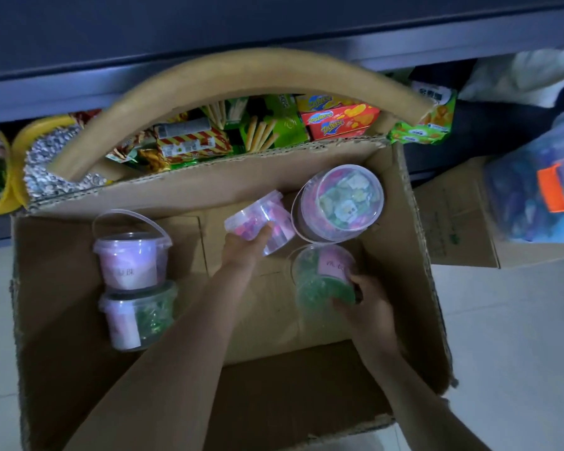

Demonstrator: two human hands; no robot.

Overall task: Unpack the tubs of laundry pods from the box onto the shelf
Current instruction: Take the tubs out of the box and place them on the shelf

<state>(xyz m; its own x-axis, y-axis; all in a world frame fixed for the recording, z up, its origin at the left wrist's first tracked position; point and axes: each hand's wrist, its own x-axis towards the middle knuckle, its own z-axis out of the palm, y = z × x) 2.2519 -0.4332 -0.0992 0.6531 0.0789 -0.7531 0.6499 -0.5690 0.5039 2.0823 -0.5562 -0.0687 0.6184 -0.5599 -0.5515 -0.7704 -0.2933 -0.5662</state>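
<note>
Around the hands: a big brown box (62, 288) with its flaps open. Both arms reach down into it.
Past the hands: the far flap (241, 76) curls up in front of a dark shelf (79, 89). Snack packs (339, 120) fill the shelf behind it.
Far right of the right hand: a second box (453, 219), and a blurry blue container (534, 190) with an orange part.
Left of the left hand: a pink tub (131, 262) and a green and pink tub (137, 317). They touch each other by the box's left wall.
Just past the right hand: a big round tub (339, 203), its lid facing up, close to the box's right wall.
Left hand (245, 245): fingers curled tight around a small pink tub (261, 222), which is tipped over to one side. This tub is just beside the big round one.
Right hand (368, 301): fingers and thumb wrapped around a green tub (323, 278), low down in the box.
How the tubs look: clear plastic, so the pink and green pods show through. The green tub has a pink label with writing too blurry to read.
</note>
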